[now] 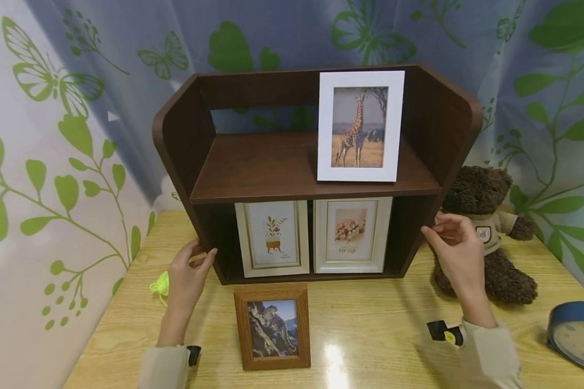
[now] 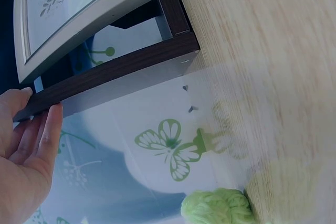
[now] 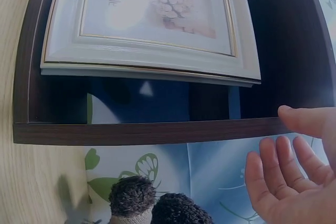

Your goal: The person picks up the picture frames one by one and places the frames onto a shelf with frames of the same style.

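A dark brown two-tier shelf stands on the table between both hands. My left hand grips its left side panel, thumb at the front edge and fingers along the outer face. At the right side panel, my right hand holds the edge, its thumb on the front and its fingertips close by the outer side. A white giraffe picture frame stands on the upper tier. Below are a cream plant-picture frame and a cream "free style" frame. A brown wooden frame stands before the shelf.
A brown teddy bear sits beyond the right hand. At the right table edge is a blue round clock. A yellow-green fuzzy thing lies left of the shelf. Leaf-patterned curtains hang close behind and beside the table.
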`<state>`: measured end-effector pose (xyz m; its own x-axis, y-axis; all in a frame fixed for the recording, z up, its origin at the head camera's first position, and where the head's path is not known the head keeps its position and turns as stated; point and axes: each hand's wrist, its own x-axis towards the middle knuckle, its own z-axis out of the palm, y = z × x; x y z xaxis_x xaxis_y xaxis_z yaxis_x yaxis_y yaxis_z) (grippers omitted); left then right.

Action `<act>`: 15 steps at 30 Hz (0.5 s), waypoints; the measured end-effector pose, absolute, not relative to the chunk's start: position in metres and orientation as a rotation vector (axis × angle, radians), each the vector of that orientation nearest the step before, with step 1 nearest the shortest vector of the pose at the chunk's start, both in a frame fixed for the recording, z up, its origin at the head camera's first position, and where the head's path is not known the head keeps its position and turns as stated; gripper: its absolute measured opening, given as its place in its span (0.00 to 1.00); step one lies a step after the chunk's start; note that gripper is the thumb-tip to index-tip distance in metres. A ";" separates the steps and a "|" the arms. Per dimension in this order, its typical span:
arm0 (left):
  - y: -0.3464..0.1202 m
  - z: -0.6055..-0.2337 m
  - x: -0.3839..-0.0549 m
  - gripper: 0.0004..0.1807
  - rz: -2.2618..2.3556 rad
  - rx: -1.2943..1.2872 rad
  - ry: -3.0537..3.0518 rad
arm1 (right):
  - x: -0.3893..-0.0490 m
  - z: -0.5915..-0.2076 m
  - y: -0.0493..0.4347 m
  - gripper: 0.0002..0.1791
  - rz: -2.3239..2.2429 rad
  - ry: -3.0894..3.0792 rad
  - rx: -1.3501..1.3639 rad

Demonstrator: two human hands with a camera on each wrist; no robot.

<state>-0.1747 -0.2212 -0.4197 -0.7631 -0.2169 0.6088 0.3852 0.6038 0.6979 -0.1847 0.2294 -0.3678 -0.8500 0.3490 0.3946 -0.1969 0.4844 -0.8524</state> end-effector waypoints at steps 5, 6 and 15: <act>-0.220 -0.420 -0.175 0.16 -1.151 -0.147 -2.145 | -0.187 -0.370 0.230 0.21 1.351 -2.241 -0.118; -0.220 -0.420 -0.176 0.16 -1.149 -0.150 -2.144 | -0.187 -0.370 0.230 0.22 1.349 -2.245 -0.113; -0.220 -0.419 -0.174 0.17 -1.133 -0.132 -2.145 | -0.188 -0.372 0.231 0.21 1.346 -2.251 -0.094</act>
